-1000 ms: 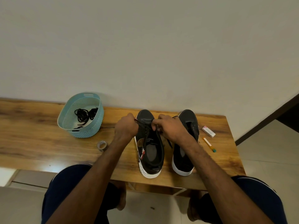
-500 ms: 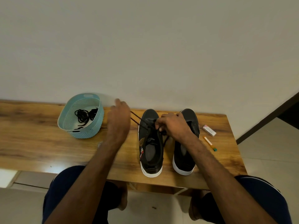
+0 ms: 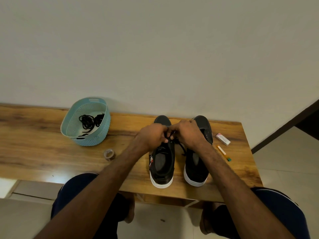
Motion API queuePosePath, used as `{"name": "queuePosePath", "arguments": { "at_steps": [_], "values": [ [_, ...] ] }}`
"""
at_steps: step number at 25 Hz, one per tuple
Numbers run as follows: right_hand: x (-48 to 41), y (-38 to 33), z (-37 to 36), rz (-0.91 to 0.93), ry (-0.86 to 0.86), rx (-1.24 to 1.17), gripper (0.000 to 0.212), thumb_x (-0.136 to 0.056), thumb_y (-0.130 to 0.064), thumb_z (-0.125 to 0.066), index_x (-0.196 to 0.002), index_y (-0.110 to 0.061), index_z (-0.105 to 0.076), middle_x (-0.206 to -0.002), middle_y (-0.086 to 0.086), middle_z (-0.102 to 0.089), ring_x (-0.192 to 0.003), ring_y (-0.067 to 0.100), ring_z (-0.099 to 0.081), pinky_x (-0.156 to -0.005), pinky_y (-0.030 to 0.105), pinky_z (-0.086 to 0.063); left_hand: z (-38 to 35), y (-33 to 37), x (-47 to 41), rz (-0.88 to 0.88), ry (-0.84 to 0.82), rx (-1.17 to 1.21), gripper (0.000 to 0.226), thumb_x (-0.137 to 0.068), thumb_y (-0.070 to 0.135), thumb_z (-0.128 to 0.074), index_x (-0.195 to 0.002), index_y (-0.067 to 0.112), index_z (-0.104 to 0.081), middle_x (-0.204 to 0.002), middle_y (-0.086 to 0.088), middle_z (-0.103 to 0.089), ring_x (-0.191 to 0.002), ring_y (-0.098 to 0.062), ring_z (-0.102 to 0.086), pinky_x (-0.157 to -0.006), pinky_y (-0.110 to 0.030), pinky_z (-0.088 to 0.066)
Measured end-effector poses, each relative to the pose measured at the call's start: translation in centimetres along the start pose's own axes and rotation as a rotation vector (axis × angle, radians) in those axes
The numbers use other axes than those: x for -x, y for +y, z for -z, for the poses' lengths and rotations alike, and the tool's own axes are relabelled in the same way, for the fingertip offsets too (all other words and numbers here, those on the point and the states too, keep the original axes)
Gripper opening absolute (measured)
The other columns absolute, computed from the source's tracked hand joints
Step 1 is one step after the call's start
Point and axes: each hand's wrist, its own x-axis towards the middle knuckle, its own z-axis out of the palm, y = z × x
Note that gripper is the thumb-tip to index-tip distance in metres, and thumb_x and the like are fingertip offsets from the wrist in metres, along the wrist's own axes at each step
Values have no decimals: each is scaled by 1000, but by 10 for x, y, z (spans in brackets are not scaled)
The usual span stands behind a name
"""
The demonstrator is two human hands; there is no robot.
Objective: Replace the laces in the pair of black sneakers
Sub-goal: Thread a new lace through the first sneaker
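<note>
The left hand and right hand cover the eyelets and tongue top of the left sneaker, so the grip on the lace cannot be made out. The right forearm hides part of the right sneaker. The bench runs off at 9 o'clock. Print on the small box is too small to read.

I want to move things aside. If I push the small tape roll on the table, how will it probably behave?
The tape roll looks small and thin-walled, so it is probably light and would slide easily on the smooth wooden table. It seems to lie nearly flat, so rolling looks unlikely unless it tips onto its edge. It stands apart from the blue basket, so a gentle push should disturb nothing.
</note>
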Motion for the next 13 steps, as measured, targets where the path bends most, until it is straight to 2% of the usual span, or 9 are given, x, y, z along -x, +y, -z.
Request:
{"name": "queuePosePath", "arguments": {
  "at_steps": [3, 6, 7, 10, 11, 13],
  "values": [
    [-1, 3, 1, -21, -4, 8, 26, -93, -13, -60, -99, -36, -70, -97, -13, -70, -101, 13, -53, -88, 37, -24, 9, -9, 1, 49, 10, -58, 6, -90, 17, -65, -92, 20, -70, -90, 5, -67, -87, -15, -62, -74, -33, -51],
    [-3, 3, 0, -25, -2, 2, 26, -94, -13, -59, -96, -37, -70, -97, -14, -71, -99, 12, -54, -90, 38, -24, 11, -11, 10, 56, 118, -338, 9, -94, 20, -55, -100, 19, -62, -100, -1, -60, -91, -19, -59, -75, -34, -49],
    [-4, 3, 0, -29, -11, -1, 26, -95, -14, -58, -96, -36, -70, -98, -14, -71, -98, 11, -54, -92, 38, -25, 14, -16, 13, 124, 198, -438, 13, -94, 19, -54, -105, 15, -60, -105, -5, -58, -91, -21, -59, -75, -35, -50],
    [-2, 6, 2, -34, -22, 16, 24, -96, -15, -57, -97, -35, -71, -98, -15, -70, -96, 9, -51, -98, 39, -25, 50, -57, 25, 600, 347, -519, 22, -94, 12, -54, -113, 8, -62, -113, -12, -60, -95, -26, -64, -72, -38, -51],
    [-2, 8, 3, -43, -22, 12, 24, -95, -15, -57, -96, -35, -71, -97, -15, -70, -97, 9, -53, -98, 39, -26, 61, -73, 32, 712, 328, -489, 24, -94, 11, -53, -115, 7, -63, -115, -14, -62, -99, -30, -65, -73, -39, -51],
    [-1, 12, 2, -57, -38, -38, 22, -93, -15, -61, -94, -34, -72, -94, -14, -72, -99, 9, -59, -101, 40, -30, 66, -96, 42, 766, 207, -438, 24, -94, 12, -53, -115, 5, -63, -114, -16, -64, -103, -34, -64, -76, -39, -50]
  ]
}}
